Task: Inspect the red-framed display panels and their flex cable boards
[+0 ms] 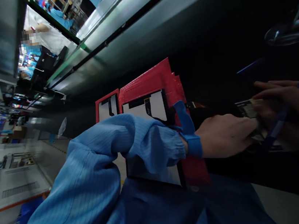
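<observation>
My left hand (224, 135), in a blue sleeve with a blue wrist strap (194, 145), reaches to the right. Its fingers are closed at the edge of a small device with pale and metallic parts (247, 110), which is partly hidden between my hands. On the far side of that device, my right hand (297, 107) is dark and blurred. Its fingers bend around a slim blue pen-like tool (276, 126), which slants down toward the device. Under my left forearm lie flat display panels (155, 105) with black edges and a dark flex cable, on red bubble-wrap bags (147, 79).
A metal shelf edge (102, 48) runs slanting across the top. A thin blue stick (249, 65) lies on the dark bench beyond my hands. A clear round object with a metal arm (285, 35) is at upper right. Other people in blue work behind the bench.
</observation>
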A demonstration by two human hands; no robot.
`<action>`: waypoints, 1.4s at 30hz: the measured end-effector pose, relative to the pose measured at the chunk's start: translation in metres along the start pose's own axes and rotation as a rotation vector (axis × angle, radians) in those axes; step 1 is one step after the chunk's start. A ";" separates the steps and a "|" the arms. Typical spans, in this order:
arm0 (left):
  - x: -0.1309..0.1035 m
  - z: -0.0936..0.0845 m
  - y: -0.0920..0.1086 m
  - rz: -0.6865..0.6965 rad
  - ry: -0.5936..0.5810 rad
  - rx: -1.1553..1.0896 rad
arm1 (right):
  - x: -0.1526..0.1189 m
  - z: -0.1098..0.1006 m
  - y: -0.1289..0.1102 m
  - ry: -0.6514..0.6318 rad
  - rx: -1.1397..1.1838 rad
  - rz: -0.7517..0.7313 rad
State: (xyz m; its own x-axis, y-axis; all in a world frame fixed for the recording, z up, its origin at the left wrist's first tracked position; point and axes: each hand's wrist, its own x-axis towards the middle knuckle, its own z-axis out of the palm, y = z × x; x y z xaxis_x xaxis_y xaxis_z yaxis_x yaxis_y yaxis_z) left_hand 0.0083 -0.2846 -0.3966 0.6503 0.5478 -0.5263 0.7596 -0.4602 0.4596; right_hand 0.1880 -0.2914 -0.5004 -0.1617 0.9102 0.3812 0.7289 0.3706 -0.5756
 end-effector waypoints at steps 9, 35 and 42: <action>-0.004 0.008 0.004 -0.134 0.116 -0.307 | 0.005 -0.016 -0.022 0.034 0.058 -0.123; -0.004 0.013 0.000 0.025 0.273 -0.110 | 0.005 -0.024 -0.038 -0.106 0.059 0.023; 0.000 0.011 -0.001 0.008 0.262 -0.089 | 0.006 -0.026 -0.043 -0.143 0.098 0.074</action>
State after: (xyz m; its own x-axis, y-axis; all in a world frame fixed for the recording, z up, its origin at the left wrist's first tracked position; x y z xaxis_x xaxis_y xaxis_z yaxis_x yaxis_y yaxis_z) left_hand 0.0073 -0.2922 -0.4051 0.6231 0.7115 -0.3248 0.7428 -0.4084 0.5305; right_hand 0.1733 -0.3070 -0.4548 -0.2080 0.9501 0.2326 0.6751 0.3116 -0.6687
